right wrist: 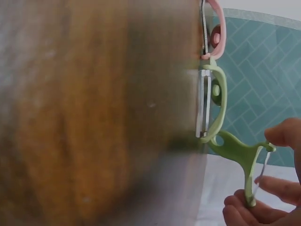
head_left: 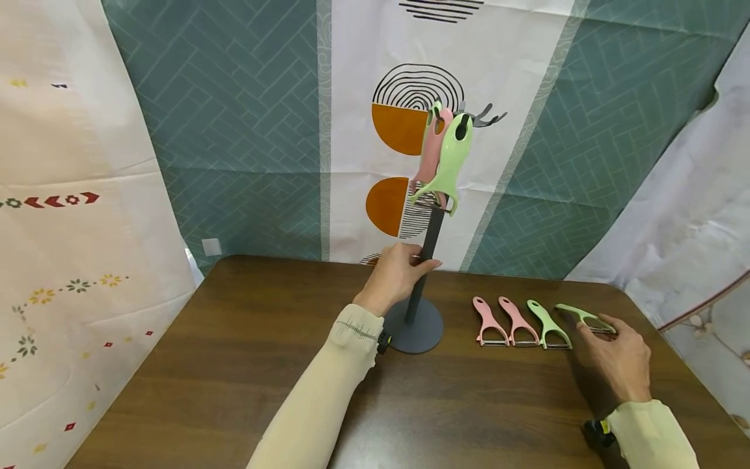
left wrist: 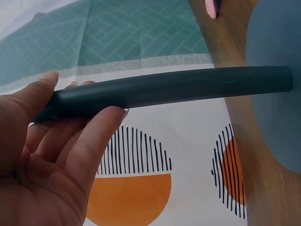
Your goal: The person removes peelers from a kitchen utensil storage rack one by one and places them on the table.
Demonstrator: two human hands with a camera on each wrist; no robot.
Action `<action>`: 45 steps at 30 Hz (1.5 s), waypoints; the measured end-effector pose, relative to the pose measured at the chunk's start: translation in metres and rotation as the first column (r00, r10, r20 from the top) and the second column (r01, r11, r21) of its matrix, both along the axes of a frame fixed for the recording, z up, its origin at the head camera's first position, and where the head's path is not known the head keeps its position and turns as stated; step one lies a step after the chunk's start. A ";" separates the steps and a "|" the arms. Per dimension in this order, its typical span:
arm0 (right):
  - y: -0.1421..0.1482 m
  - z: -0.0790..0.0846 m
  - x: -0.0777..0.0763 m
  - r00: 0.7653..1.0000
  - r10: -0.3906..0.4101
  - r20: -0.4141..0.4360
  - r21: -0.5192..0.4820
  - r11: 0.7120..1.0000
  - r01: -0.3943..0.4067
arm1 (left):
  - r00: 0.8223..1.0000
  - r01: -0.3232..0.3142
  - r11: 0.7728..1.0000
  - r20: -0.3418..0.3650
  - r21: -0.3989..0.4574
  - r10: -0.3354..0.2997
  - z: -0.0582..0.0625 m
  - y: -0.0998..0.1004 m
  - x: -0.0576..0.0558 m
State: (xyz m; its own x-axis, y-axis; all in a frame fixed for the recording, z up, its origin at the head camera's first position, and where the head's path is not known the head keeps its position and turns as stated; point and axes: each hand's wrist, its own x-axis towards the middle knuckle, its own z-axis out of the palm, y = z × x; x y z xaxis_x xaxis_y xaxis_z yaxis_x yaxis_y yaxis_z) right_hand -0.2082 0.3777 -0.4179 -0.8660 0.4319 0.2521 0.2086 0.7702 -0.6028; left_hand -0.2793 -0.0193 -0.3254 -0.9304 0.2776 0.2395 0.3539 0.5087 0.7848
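Observation:
My left hand (head_left: 394, 277) grips the dark grey pole (head_left: 431, 234) of an upright stand, thumb and fingers around it. From hooks at the stand's top hang pink and light green Y-shaped peelers, with a green peeler (head_left: 454, 153) in front overlapping a pink peeler (head_left: 433, 146). At the right, my right hand (head_left: 622, 355) pinches another green peeler (right wrist: 237, 153) by the two ends of its blade head. That peeler is tilted, its handle end pointing away from the hand and low by the table in the right wrist view.
Two pink peelers (head_left: 486, 319) (head_left: 517, 320) and a green peeler (head_left: 547, 324) lie in a row on the brown wooden table (head_left: 234, 365), left of my right hand. The stand's round base (head_left: 430, 329) sits on the table. Bare hooks (head_left: 489, 117) stick out at top right. Patterned cloth hangs behind.

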 end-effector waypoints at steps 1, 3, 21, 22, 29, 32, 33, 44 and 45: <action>0.001 0.000 0.000 1.000 0.000 0.019 -0.002 1.000 0.000 | 1.000 0.002 1.000 -0.005 0.001 -0.002 0.000 0.000 0.000; 0.003 0.000 0.001 0.998 -0.001 0.061 -0.007 1.000 0.002 | 1.000 0.005 1.000 -0.012 0.006 -0.005 -0.001 -0.001 0.000; 0.009 -0.002 -0.001 0.968 0.004 0.252 0.043 0.999 -0.015 | 0.999 0.010 1.000 -0.048 0.017 -0.009 -0.004 -0.001 0.003; 0.010 -0.002 -0.001 0.967 0.006 0.256 0.045 0.999 -0.018 | 0.999 0.012 1.000 -0.049 0.019 -0.011 -0.004 -0.001 0.003; 0.012 -0.002 -0.002 0.951 0.017 0.308 0.046 0.998 -0.033 | 0.996 0.064 0.997 -0.059 0.038 -0.062 -0.007 -0.003 0.002; 0.012 -0.002 -0.002 0.949 0.022 0.315 0.048 0.998 -0.039 | 0.994 0.094 0.994 -0.062 0.055 -0.091 -0.009 -0.004 0.001; 0.013 -0.003 -0.002 0.949 0.024 0.314 0.051 0.998 -0.042 | 0.994 0.097 0.994 -0.063 0.055 -0.094 -0.010 -0.005 0.001; 0.015 -0.004 -0.003 0.944 0.030 0.328 0.092 0.994 -0.064 | 0.992 0.122 0.989 0.032 0.080 -0.125 -0.005 -0.007 0.001; 0.015 -0.004 -0.003 0.943 0.033 0.330 0.091 0.994 -0.066 | 0.992 0.117 0.990 0.036 0.081 -0.121 -0.005 -0.008 0.001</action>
State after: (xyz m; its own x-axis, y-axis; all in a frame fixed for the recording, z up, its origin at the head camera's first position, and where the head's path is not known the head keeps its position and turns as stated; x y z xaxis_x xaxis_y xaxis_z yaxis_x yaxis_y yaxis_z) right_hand -0.2113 0.3932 -0.4223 -0.9275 0.3738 -0.0095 0.3416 0.8369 -0.4276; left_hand -0.2780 -0.0273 -0.3306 -0.9011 0.3687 0.2280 0.3755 0.4008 0.8357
